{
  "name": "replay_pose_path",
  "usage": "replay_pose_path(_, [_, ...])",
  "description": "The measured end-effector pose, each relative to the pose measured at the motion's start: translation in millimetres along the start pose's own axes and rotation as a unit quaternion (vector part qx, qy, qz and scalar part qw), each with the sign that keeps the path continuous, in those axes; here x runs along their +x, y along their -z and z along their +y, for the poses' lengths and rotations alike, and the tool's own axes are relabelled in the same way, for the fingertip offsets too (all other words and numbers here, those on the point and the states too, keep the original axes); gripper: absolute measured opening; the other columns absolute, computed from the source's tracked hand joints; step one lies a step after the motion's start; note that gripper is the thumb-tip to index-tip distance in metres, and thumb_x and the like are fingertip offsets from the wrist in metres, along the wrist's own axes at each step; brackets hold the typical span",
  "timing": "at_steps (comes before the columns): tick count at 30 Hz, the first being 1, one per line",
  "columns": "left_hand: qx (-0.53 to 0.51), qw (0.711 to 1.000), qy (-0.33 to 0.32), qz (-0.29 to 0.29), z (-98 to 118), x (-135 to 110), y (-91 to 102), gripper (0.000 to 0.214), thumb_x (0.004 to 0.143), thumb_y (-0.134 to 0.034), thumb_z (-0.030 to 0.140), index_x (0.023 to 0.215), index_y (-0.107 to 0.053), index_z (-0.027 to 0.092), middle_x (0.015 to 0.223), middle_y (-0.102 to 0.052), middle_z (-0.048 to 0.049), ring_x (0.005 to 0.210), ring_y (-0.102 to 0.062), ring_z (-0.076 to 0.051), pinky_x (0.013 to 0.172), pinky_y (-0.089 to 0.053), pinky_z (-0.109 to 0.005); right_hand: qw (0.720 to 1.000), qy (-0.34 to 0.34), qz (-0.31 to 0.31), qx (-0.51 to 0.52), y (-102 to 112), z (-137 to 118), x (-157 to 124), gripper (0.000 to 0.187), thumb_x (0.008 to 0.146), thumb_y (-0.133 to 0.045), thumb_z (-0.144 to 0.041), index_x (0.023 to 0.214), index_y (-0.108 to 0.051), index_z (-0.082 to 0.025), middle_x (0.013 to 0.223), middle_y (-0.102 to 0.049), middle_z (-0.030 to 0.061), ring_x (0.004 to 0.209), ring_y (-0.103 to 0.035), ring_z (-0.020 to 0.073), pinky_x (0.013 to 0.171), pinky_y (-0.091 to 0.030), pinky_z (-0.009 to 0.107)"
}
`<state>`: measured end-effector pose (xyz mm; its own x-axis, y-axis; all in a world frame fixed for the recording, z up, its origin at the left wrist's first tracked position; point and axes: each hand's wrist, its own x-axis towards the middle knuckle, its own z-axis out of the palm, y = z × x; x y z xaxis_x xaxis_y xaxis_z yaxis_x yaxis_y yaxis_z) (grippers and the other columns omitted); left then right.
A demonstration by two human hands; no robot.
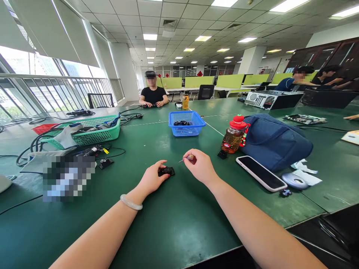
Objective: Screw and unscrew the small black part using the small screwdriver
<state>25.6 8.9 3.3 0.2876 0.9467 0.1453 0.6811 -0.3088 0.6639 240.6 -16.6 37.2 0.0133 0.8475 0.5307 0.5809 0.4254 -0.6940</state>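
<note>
My left hand (153,177) rests on the green table (174,224) with its fingers curled round a small black part (166,171), holding it down. My right hand (199,165) is closed in a pinch on a small screwdriver (186,158). The metal tip points left, a little above and to the right of the black part. A pale bangle sits on my left wrist.
A blue basket (186,123) stands ahead; a green basket (86,133) with cables and gloves lies to the left. A bottle with a red cap (234,135), a blue bag (276,140), a phone (260,173) and small black parts (222,154) lie to the right. People sit at the far side.
</note>
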Motion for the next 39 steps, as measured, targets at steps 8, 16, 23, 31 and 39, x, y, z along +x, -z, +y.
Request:
replay_pose_path(8, [0.054, 0.998, -0.035, 0.001, 4.4, -0.8, 2.5, 0.03, 0.077, -0.064, 0.039, 0.1, -0.074, 0.022, 0.104, -0.073, -0.0072, 0.098, -0.065, -0.026, 0.091, -0.049, -0.037, 0.992, 0.086, -0.022, 0.086, 1.1, -12.7, -10.0, 0.019, 0.09, -0.051, -0.035, 0.081, -0.058, -0.021, 0.062, -0.054, -0.0033, 0.052, -0.045, 0.0099, 0.053, -0.04, 0.022])
replay_pose_path(16, [-0.014, 0.999, -0.007, -0.035, 4.5, -1.5, 7.2, 0.038, 0.078, -0.061, 0.044, 0.107, -0.073, 0.022, 0.107, -0.074, -0.004, 0.097, -0.067, -0.023, 0.089, -0.05, -0.035, 0.99, 0.136, -0.018, 0.042, -2.6, -14.1, -15.2, 0.017, 0.091, -0.048, -0.033, 0.082, -0.057, -0.021, 0.063, -0.052, -0.0034, 0.051, -0.044, 0.0097, 0.054, -0.04, 0.022])
replay_pose_path(23, [-0.039, 0.998, -0.003, -0.057, 2.2, -0.5, 8.8, 0.039, 0.076, -0.063, 0.047, 0.105, -0.073, 0.022, 0.107, -0.075, -0.0042, 0.097, -0.067, -0.023, 0.09, -0.05, -0.035, 0.985, 0.169, -0.027, 0.011, -1.9, -15.6, -17.4, 0.017, 0.091, -0.047, -0.032, 0.082, -0.057, -0.022, 0.064, -0.054, -0.0022, 0.053, -0.046, 0.0104, 0.056, -0.042, 0.022])
replay_pose_path(31, [-0.051, 0.996, -0.012, -0.069, 3.2, -0.5, 9.4, 0.038, 0.078, -0.06, 0.045, 0.104, -0.073, 0.021, 0.108, -0.074, -0.0042, 0.099, -0.066, -0.023, 0.092, -0.049, -0.034, 0.97, 0.234, -0.06, 0.0, -1.9, -18.6, -17.5, 0.009, 0.082, -0.048, -0.022, 0.079, -0.056, -0.022, 0.07, -0.061, -0.0004, 0.059, -0.052, 0.0118, 0.063, -0.045, 0.024])
replay_pose_path(39, [-0.055, 0.995, -0.016, -0.078, 2.8, 0.8, 10.0, 0.039, 0.08, -0.056, 0.046, 0.105, -0.074, 0.021, 0.107, -0.075, -0.0036, 0.097, -0.066, -0.023, 0.09, -0.049, -0.033, 0.957, 0.258, -0.12, -0.055, -1.2, -20.6, -18.6, 0.013, 0.08, -0.048, -0.017, 0.083, -0.059, -0.022, 0.072, -0.061, -0.0005, 0.059, -0.052, 0.0119, 0.06, -0.041, 0.023])
